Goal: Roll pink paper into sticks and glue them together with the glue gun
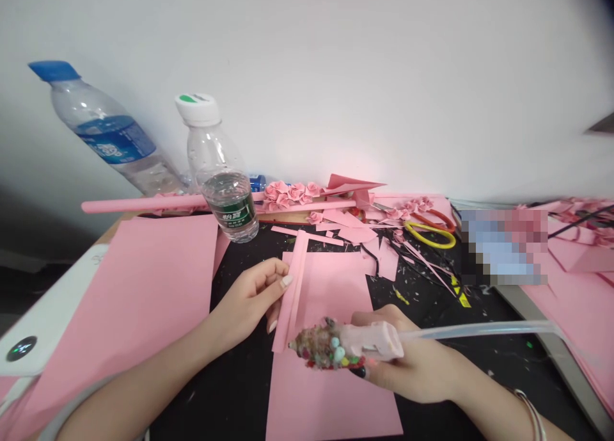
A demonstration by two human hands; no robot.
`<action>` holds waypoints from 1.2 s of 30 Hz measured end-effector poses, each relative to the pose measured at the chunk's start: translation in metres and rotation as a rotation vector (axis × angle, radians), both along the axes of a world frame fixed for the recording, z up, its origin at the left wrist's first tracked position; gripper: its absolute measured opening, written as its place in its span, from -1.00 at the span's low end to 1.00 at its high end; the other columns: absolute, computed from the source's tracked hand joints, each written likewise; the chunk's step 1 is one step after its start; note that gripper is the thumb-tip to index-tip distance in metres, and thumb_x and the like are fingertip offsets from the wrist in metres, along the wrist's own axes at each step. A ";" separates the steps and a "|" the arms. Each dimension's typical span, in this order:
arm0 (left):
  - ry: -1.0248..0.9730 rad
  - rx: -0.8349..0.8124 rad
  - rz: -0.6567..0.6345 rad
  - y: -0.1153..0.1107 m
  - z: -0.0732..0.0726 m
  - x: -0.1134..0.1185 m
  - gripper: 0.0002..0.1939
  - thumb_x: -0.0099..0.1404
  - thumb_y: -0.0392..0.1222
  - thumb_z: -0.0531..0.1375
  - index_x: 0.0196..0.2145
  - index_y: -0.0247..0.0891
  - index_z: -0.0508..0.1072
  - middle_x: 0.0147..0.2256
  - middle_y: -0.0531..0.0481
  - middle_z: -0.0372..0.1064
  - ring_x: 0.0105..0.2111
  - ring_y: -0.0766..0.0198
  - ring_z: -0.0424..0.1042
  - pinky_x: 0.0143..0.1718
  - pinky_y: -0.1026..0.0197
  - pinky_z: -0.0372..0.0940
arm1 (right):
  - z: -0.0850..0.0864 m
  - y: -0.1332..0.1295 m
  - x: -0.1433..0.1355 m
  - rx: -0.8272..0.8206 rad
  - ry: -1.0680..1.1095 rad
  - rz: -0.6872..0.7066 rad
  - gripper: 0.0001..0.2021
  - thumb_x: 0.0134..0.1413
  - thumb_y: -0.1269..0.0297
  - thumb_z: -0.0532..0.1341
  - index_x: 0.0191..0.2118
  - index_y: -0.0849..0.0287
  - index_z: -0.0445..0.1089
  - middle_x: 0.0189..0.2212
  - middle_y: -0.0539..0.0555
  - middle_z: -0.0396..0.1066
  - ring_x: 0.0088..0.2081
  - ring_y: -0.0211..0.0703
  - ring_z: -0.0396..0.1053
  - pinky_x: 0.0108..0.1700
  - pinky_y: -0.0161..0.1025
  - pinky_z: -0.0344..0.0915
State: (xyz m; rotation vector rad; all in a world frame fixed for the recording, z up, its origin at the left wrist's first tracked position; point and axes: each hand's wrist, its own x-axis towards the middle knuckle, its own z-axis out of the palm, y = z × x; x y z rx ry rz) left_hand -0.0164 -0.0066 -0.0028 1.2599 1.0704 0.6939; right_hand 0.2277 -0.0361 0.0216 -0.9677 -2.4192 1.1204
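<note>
My left hand (261,294) pinches a long folded strip of pink paper (293,281) between thumb and fingers. The strip stands slantwise over a pink paper sheet (330,393) on the black mat. In my right hand (407,364) is a hot glue gun (330,345), its front crusted with coloured beads and blobs. A clear glue stick (480,328) runs out of its back to the right. The gun's nozzle points left and sits close to the lower end of the strip; whether it touches cannot be made out. Part of the right fingers is hidden behind the gun.
Two water bottles, one leaning (118,134) and one upright (225,185), stand at the back left. Pink paper roses (288,194), paper scraps (352,226) and yellow-handled scissors (432,239) lie along the wall. Another pink sheet (158,287) covers the left side.
</note>
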 end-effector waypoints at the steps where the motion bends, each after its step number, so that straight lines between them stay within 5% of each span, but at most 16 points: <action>1: 0.003 0.002 0.001 0.000 0.000 0.000 -0.74 0.32 -0.01 0.03 -0.35 -0.27 0.27 -0.64 0.20 0.12 -0.74 0.49 0.12 -0.67 0.40 0.05 | 0.000 0.000 0.000 0.014 0.008 -0.019 -0.81 0.09 0.32 0.06 -0.52 0.19 0.18 -0.56 -0.05 0.18 -0.56 -0.36 0.12 -0.53 -0.39 0.08; 12: 0.009 0.013 -0.002 0.002 0.000 0.002 -0.75 0.32 -0.02 0.03 -0.36 -0.27 0.26 -0.63 0.21 0.11 -0.73 0.50 0.13 -0.67 0.41 0.04 | -0.002 0.001 -0.004 -0.086 0.002 0.054 -0.83 0.05 0.34 0.08 -0.52 0.20 0.16 -0.54 -0.07 0.12 -0.56 -0.40 0.10 -0.51 -0.39 0.04; 36: -0.022 0.009 0.023 0.002 0.001 0.001 -0.75 0.31 -0.03 0.05 -0.37 -0.28 0.26 -0.65 0.20 0.15 -0.74 0.50 0.12 -0.68 0.42 0.04 | -0.002 0.001 -0.001 -0.017 0.005 0.011 -0.82 0.07 0.33 0.04 -0.52 0.17 0.07 -0.56 -0.08 0.10 -0.56 -0.38 0.08 -0.49 -0.39 0.03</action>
